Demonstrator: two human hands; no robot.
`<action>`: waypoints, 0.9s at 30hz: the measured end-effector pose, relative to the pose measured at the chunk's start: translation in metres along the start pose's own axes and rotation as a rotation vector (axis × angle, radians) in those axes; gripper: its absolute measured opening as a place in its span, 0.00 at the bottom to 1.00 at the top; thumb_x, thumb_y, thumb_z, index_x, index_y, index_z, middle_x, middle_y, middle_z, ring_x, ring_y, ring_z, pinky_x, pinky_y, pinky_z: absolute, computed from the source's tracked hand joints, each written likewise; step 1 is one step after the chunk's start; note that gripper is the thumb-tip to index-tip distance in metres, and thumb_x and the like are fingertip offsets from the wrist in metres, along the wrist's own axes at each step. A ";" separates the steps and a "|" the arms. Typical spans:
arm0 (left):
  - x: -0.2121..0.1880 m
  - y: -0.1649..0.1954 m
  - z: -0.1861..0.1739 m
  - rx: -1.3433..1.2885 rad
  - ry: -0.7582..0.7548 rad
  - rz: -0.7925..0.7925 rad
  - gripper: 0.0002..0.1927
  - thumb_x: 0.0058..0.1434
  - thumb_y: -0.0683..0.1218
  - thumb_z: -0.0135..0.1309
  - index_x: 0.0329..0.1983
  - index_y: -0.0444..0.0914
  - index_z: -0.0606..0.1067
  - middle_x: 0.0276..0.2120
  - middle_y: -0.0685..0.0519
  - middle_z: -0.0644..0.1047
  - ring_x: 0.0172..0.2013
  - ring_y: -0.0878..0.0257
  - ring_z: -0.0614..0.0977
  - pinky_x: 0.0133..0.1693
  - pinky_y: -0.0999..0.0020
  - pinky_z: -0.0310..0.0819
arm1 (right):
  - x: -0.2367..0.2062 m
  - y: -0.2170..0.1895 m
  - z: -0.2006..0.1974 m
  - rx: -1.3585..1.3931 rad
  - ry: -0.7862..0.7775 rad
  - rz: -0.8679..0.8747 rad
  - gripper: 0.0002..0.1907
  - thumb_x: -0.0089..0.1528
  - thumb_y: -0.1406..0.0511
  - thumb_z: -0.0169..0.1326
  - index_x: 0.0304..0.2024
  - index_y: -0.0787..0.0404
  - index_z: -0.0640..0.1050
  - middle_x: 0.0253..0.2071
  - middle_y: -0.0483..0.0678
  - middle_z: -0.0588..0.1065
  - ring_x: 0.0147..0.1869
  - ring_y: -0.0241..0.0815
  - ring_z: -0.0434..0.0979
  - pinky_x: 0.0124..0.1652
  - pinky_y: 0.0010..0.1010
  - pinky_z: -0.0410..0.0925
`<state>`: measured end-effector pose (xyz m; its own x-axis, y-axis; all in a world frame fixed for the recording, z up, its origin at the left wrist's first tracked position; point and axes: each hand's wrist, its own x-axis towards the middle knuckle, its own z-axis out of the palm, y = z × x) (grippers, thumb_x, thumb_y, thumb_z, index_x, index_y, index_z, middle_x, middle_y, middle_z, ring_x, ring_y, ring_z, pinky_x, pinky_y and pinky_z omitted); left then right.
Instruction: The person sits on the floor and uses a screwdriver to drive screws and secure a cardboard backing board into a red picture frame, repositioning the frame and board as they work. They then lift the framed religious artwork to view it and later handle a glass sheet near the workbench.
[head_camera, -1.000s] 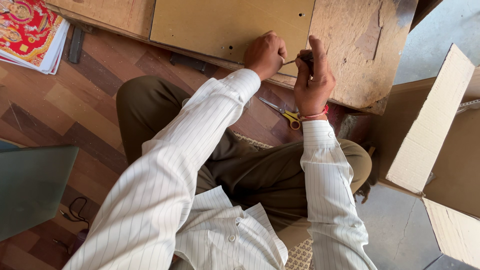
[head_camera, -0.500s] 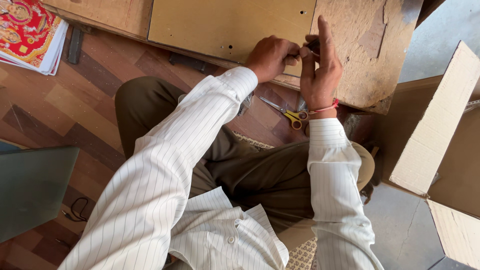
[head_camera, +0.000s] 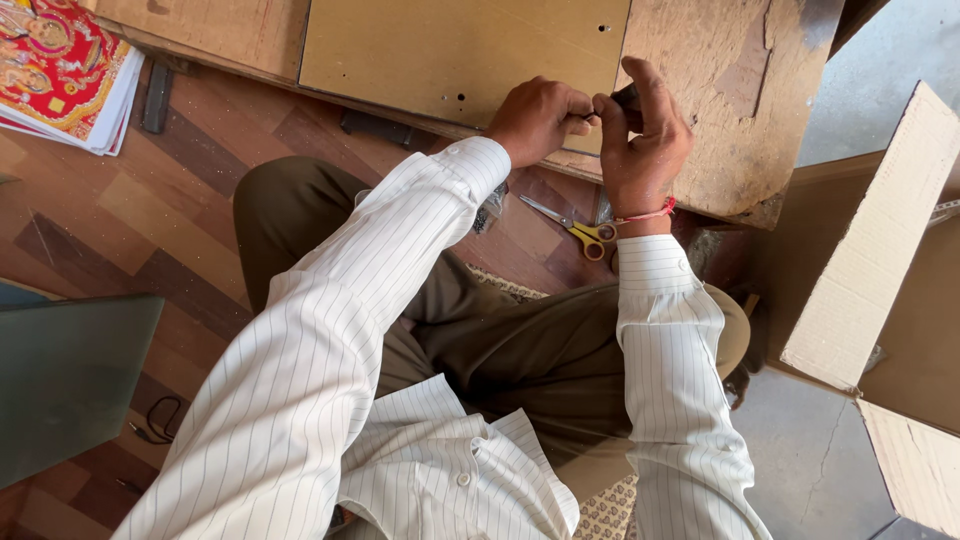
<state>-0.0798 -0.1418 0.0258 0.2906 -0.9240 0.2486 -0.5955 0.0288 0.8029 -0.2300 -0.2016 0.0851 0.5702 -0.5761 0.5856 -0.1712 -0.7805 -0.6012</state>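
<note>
At board edge (head_camera: 560, 150), hands (head_camera: 590, 115) seemingly pinching.

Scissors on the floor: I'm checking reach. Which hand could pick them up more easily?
Probably the right hand: the scissors lie just below its wrist, yellow handles toward it. The left hand is farther.

Worn wood board (head_camera: 720, 90) w/ tan sheet (head_camera: 450, 50) on it, floor (head_camera: 120, 220) w/ yellow scissors (head_camera: 580, 228), red prints (head_camera: 60, 70)

Both arms in white striped sleeves extended forward, elbows bent. Left hand (head_camera: 537, 118) curled into a loose fist, fingertips pinched. Right hand (head_camera: 640, 140) upright, fingers bent inward, meeting left fingertips. Red thread around right wrist.
</note>
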 end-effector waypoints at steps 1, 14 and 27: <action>-0.002 0.000 0.000 -0.006 0.016 0.001 0.06 0.56 0.47 0.65 0.35 0.42 0.83 0.31 0.50 0.83 0.33 0.51 0.84 0.37 0.54 0.75 | 0.000 -0.002 0.000 -0.009 -0.001 -0.017 0.22 0.65 0.76 0.65 0.60 0.60 0.77 0.38 0.49 0.79 0.39 0.38 0.82 0.40 0.27 0.77; -0.003 -0.009 0.001 0.018 0.016 -0.002 0.06 0.55 0.46 0.65 0.35 0.41 0.83 0.30 0.47 0.82 0.32 0.48 0.83 0.37 0.52 0.74 | 0.004 0.003 0.008 0.087 -0.045 -0.015 0.14 0.66 0.74 0.65 0.51 0.61 0.76 0.37 0.48 0.80 0.41 0.39 0.86 0.42 0.28 0.78; -0.005 -0.002 -0.005 0.021 -0.028 -0.045 0.09 0.60 0.50 0.64 0.34 0.40 0.83 0.30 0.47 0.83 0.32 0.49 0.83 0.39 0.53 0.74 | 0.002 0.000 0.006 0.003 -0.040 -0.104 0.20 0.70 0.78 0.53 0.64 0.60 0.74 0.42 0.50 0.80 0.45 0.38 0.84 0.44 0.28 0.77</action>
<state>-0.0762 -0.1354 0.0261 0.2967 -0.9343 0.1974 -0.5982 -0.0206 0.8011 -0.2240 -0.2009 0.0829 0.6162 -0.4815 0.6233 -0.1066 -0.8351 -0.5397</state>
